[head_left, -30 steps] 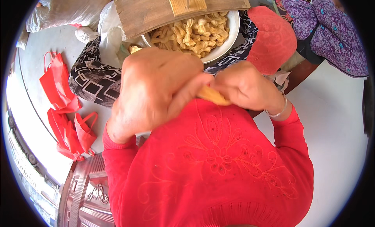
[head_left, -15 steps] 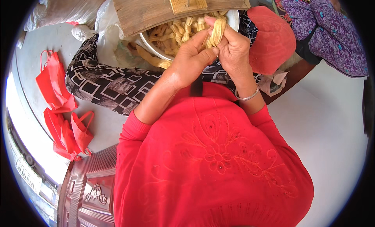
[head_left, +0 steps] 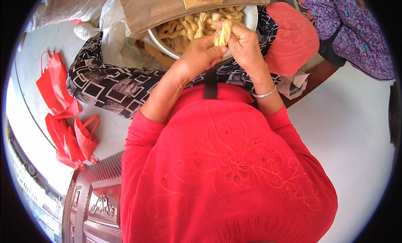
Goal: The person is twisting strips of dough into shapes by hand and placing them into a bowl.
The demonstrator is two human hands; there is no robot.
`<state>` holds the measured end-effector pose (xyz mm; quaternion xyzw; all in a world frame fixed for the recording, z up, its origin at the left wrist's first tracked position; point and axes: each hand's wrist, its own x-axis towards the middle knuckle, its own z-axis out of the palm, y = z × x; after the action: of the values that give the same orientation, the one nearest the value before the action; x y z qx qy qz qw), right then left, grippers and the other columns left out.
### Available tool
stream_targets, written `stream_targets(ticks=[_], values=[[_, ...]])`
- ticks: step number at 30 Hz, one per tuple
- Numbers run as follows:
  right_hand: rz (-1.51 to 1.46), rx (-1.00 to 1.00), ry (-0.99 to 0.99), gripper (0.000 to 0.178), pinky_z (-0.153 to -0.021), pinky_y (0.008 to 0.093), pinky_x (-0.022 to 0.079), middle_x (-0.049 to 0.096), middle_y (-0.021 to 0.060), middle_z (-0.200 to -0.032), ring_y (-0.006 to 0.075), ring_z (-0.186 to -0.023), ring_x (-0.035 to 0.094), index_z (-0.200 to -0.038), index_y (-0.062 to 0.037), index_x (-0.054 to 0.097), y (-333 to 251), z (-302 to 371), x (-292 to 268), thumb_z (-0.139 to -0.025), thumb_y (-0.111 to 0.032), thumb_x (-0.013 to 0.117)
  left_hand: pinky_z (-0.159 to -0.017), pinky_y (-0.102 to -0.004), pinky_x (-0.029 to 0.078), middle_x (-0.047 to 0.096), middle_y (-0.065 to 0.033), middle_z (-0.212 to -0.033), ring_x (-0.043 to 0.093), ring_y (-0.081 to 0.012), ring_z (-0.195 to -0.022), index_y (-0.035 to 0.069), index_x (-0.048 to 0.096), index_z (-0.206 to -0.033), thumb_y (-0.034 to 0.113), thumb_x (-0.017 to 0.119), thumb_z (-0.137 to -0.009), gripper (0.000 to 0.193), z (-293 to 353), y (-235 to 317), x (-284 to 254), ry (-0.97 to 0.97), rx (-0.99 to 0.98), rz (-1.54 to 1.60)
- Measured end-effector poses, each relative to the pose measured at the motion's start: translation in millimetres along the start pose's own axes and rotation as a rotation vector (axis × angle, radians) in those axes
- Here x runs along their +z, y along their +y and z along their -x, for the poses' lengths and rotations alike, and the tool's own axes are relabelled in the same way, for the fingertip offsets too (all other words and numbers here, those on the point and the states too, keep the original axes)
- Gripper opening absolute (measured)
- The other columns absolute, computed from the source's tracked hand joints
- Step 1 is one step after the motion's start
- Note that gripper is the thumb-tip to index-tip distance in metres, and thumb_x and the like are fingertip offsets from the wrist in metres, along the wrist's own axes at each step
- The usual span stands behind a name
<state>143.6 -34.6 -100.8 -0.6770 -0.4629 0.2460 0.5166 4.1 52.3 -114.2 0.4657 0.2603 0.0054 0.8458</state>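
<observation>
I have one pale yellow knotted strip (head_left: 222, 34) pinched between both hands, right over the near rim of the metal basin (head_left: 251, 19). My left hand (head_left: 200, 54) is curled closed on its lower end, thumb and fingers pressed to it. My right hand (head_left: 245, 44) wraps the upper part, fingers bent round it, with a silver bangle (head_left: 264, 93) on that wrist. The strip looks like dried bean-curd skin or a dough ribbon; I cannot tell which.

The basin sits on my lap, on the black-and-white patterned cloth (head_left: 113, 86) over my knees. It is well filled with finished knots (head_left: 188, 27) of the same pale stuff, heaped from the near rim back under the wooden board (head_left: 167, 6) that lies across its far edge. So I judge that a good share of the work is done. The piece in my hands looks folded and partly tied, not yet dropped among the others.

How much is left I cannot say: no supply of untied strips shows plainly. A clear plastic bag (head_left: 111, 17) lies at the basin's left edge; its contents are too dim to make out.

Red carrier bags (head_left: 56, 92) lie on the floor to my left, and a red cushion (head_left: 293, 38) sits by the basin's right edge.
</observation>
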Motion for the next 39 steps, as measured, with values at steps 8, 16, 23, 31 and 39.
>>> stream_targets(ticks=[8,16,23,31,39], values=[[0.026,0.192,-0.239,0.026,-0.063,0.0325,0.049,0.068,0.0088,-0.083,0.0204,-0.073,0.065,-0.092,-0.0029,0.071,7,11,-1,-0.096,-0.024,0.058,-0.059,-0.0411,0.049,0.066,-0.0102,-0.079,0.062,-0.0308,-0.068,0.005,0.061,-0.096,0.008,0.062,-0.084,0.013,22,10,4,0.485,0.627,-1.291],[-1.227,0.772,-0.31,0.03,-0.093,0.0322,0.046,0.065,0.006,-0.111,0.0161,-0.101,0.06,-0.115,-0.0007,0.064,19,25,14,-0.097,-0.024,0.056,-0.087,-0.0387,0.048,0.061,-0.0131,-0.12,0.058,-0.032,-0.101,0.006,0.061,-0.122,0.004,0.067,-0.077,0.046,17,-12,5,0.511,0.796,-1.056],[-0.677,0.577,-0.145,0.012,-0.084,0.0295,0.048,0.06,0.0061,-0.119,0.0177,-0.092,0.06,-0.092,0.0026,0.067,-5,15,14,-0.088,-0.003,0.057,-0.093,-0.0404,0.047,0.053,-0.0191,-0.129,0.055,-0.0385,-0.114,0.003,0.055,-0.125,0.012,0.067,-0.085,0.043,26,-1,8,0.402,0.668,-0.772],[0.224,-0.093,-0.062,0.014,-0.085,0.0269,0.048,0.057,0.0117,-0.115,0.0174,-0.096,0.06,-0.094,0.0073,0.064,-12,6,8,-0.085,0.008,0.054,-0.063,-0.0436,0.05,0.065,-0.0186,-0.09,0.062,-0.0379,-0.075,0.003,0.06,-0.1,0.019,0.056,-0.09,0.02,6,23,13,0.482,0.536,-0.964],[-0.263,0.036,0.176,0.008,-0.081,0.0264,0.046,0.058,0.0111,-0.109,0.0164,-0.095,0.057,-0.087,0.0057,0.068,-19,-7,11,-0.082,0.002,0.065,-0.047,-0.019,0.025,0.051,0.0002,-0.075,0.032,-0.0024,-0.053,0.001,0.058,-0.1,0.032,0.048,-0.1,0.033,17,12,10,0.202,0.112,0.15]])
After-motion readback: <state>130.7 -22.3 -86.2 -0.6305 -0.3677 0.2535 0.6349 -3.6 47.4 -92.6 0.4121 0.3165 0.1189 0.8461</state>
